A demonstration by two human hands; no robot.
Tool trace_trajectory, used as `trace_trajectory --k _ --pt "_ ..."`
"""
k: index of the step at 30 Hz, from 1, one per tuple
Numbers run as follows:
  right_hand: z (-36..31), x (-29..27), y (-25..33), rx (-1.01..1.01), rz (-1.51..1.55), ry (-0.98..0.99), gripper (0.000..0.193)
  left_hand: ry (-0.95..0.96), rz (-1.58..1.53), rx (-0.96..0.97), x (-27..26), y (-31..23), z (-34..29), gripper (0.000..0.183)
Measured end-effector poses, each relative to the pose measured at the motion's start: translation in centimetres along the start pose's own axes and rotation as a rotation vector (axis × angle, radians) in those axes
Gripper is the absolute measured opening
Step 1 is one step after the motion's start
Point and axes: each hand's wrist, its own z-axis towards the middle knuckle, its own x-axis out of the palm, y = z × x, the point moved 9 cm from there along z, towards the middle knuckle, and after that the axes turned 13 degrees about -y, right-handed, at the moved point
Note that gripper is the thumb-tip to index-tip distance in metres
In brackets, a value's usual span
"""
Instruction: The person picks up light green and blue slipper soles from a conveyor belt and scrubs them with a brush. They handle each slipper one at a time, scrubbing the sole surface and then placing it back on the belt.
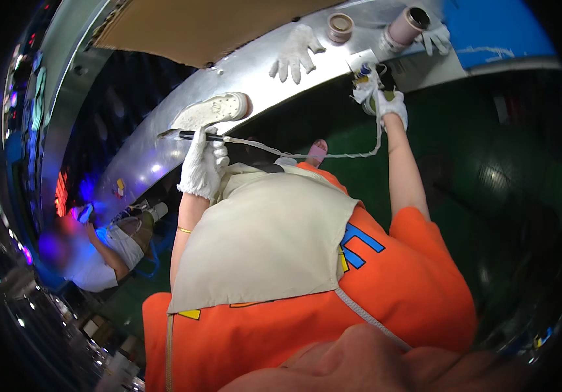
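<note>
My left hand [201, 166], in a white knit glove, is closed round a slim black-handled tool [192, 136] with a dark pointed tip. A white wrapped cord [307, 155] trails from the tool's back end, sags to the right and rises toward my right hand. Just beyond the left hand lies a white clog-like shoe [210, 111] with small holes, on the metal bench. My right hand [395, 110], also gloved, reaches to the bench's edge, closed about something greenish, mostly hidden. Beside its fingers hangs a crumpled white cloth or wrap [367, 90].
On the metal bench [255, 81] lie a loose white glove [296, 53], a round pinkish container [340, 27] and a pinkish tumbler [406, 29]. Another glove [434, 39] lies beside a blue panel [499, 32]. Cardboard [183, 29] covers the far side. Another person [98, 258] sits at left.
</note>
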Motion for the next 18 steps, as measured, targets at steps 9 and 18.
trace_trajectory --k 9,18 --pt "1.5 3.1 -2.0 -0.097 -0.071 0.246 0.085 0.154 0.044 0.054 1.2 -1.0 -0.1 0.024" --pt "0.1 2.2 -0.1 -0.289 -0.079 0.115 0.076 0.149 0.041 0.067 -0.6 -0.8 1.2 0.027"
